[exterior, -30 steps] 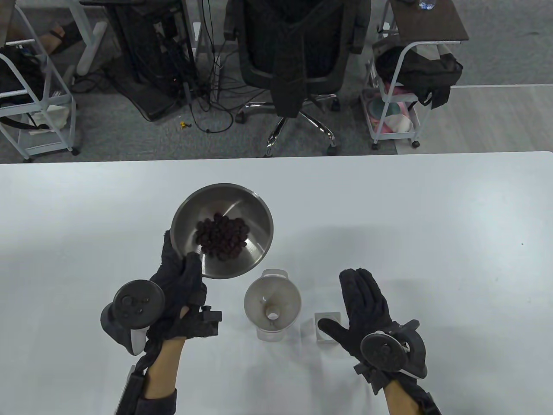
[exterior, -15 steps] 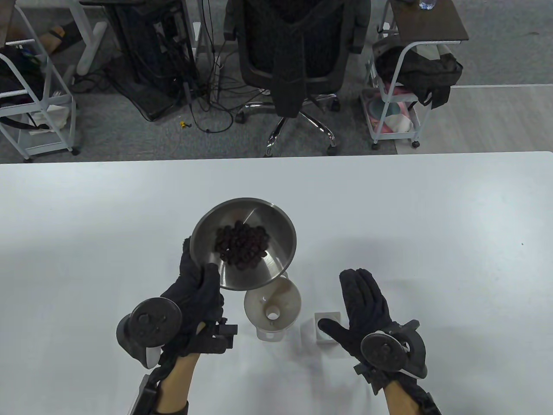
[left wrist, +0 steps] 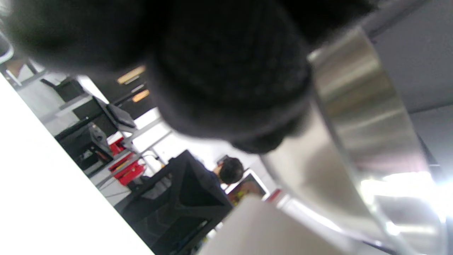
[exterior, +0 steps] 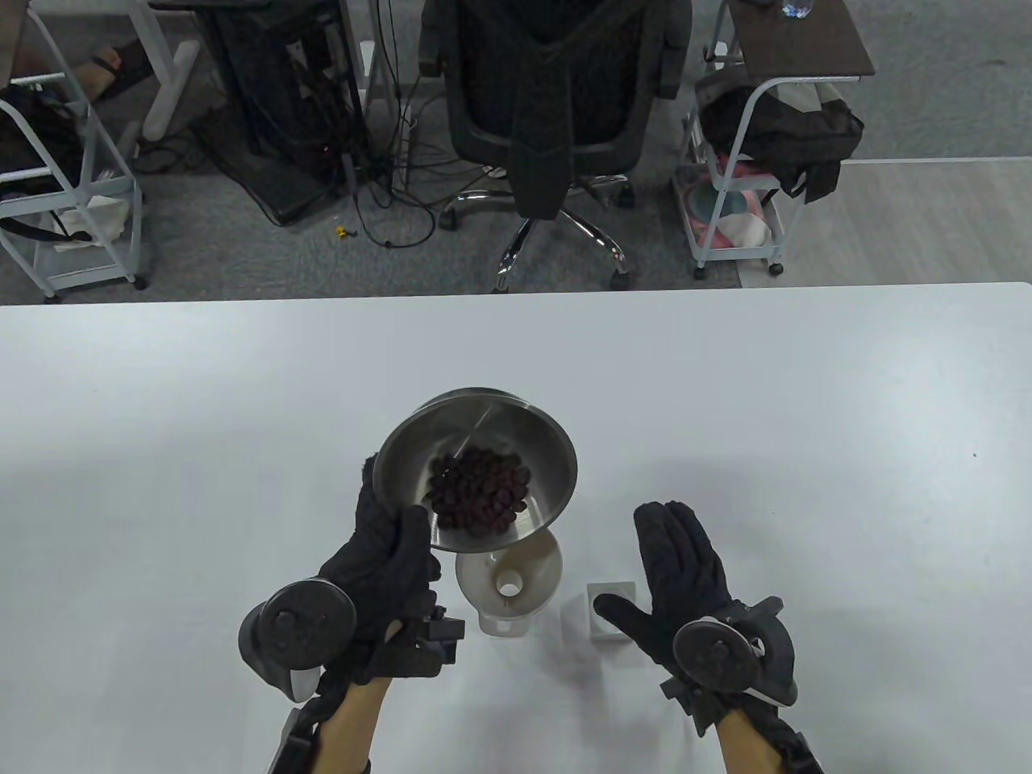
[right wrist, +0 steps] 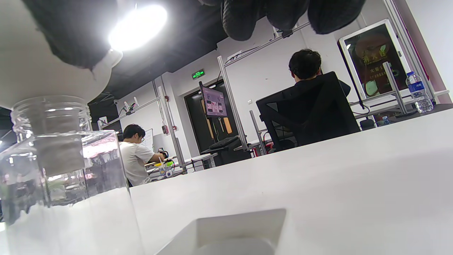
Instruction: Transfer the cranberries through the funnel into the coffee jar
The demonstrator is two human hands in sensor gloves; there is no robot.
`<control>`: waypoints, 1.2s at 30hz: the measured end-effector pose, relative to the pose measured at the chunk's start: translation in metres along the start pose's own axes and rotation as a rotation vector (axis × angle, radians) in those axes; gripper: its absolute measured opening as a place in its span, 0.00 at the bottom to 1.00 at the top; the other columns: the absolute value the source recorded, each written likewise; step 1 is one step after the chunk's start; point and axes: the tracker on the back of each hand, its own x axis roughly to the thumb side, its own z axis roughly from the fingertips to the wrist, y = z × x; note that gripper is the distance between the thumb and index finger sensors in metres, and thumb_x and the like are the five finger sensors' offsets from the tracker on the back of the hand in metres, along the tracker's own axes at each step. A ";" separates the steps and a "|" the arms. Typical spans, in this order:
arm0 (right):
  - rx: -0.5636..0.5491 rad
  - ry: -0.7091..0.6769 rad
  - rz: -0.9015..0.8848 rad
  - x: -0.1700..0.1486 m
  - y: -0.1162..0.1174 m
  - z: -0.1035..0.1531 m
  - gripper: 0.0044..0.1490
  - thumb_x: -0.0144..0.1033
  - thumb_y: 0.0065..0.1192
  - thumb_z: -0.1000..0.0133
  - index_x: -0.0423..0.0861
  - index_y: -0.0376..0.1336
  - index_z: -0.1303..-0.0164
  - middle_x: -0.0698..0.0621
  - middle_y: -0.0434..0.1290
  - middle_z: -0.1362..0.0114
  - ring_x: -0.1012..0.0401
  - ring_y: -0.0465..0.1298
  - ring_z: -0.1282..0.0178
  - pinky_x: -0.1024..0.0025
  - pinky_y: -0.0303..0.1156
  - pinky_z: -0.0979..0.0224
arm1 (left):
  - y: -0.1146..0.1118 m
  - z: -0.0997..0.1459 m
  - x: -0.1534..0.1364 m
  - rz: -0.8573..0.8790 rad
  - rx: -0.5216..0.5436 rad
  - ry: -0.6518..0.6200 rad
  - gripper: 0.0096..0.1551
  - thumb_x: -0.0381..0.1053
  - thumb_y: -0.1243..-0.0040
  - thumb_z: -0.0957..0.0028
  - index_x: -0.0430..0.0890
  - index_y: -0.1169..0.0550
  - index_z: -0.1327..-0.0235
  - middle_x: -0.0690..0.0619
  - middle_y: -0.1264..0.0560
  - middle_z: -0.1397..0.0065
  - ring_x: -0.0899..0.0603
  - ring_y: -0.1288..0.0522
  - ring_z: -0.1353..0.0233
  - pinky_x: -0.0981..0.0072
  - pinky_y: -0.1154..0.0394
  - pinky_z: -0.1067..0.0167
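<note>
Tilting toward the funnel, the round stainless-steel bowl (exterior: 476,472) is the largest piece in play: rigid, light and probably slick on its polished wall, so it is best taken at the rim. The black-gloved left hand (exterior: 385,564) grips it there, thumb inside the rim and fingers under the wall, the bowl's low edge over the far rim of the funnel. The wide white plastic funnel (exterior: 509,568) sits in the mouth of the clear glass coffee jar (right wrist: 53,166), which looks hard, breakable and top-heavy with the funnel on it. Beside the funnel, the black-gloved right hand (exterior: 677,572) lies open and flat on the white bench (exterior: 806,419), holding nothing. The dark, wrinkled dried cranberries (exterior: 481,500) heap inside the bowl; small, light and likely tacky, they may slide in clumps.
</note>
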 end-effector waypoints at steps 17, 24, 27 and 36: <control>0.002 0.004 0.000 0.000 0.000 0.000 0.66 0.67 0.60 0.42 0.42 0.34 0.10 0.36 0.50 0.10 0.31 0.51 0.12 0.33 0.58 0.21 | -0.001 0.004 0.005 -0.063 0.004 -0.061 0.23 0.47 0.41 0.33 0.46 0.33 0.28 0.59 0.11 0.60 0.55 0.12 0.77 0.65 0.14 0.75; 0.001 0.003 0.000 0.000 0.000 0.000 0.66 0.67 0.60 0.42 0.42 0.34 0.10 0.36 0.50 0.10 0.31 0.51 0.12 0.33 0.58 0.21 | -0.001 0.005 0.006 -0.094 0.012 -0.083 0.22 0.47 0.41 0.33 0.48 0.32 0.28 0.59 0.11 0.60 0.55 0.12 0.77 0.65 0.14 0.75; 0.001 0.004 -0.001 0.000 0.000 0.000 0.66 0.67 0.60 0.42 0.42 0.34 0.10 0.36 0.50 0.10 0.31 0.51 0.12 0.33 0.58 0.21 | -0.001 0.005 0.007 -0.101 0.013 -0.092 0.22 0.47 0.41 0.32 0.48 0.32 0.28 0.59 0.11 0.59 0.55 0.12 0.77 0.65 0.14 0.75; 0.001 0.004 -0.001 0.000 0.000 0.000 0.66 0.67 0.60 0.42 0.42 0.34 0.10 0.36 0.50 0.10 0.31 0.51 0.12 0.33 0.58 0.21 | 0.000 0.006 0.009 -0.142 0.022 -0.117 0.22 0.47 0.41 0.32 0.49 0.32 0.28 0.59 0.11 0.60 0.55 0.12 0.77 0.65 0.14 0.75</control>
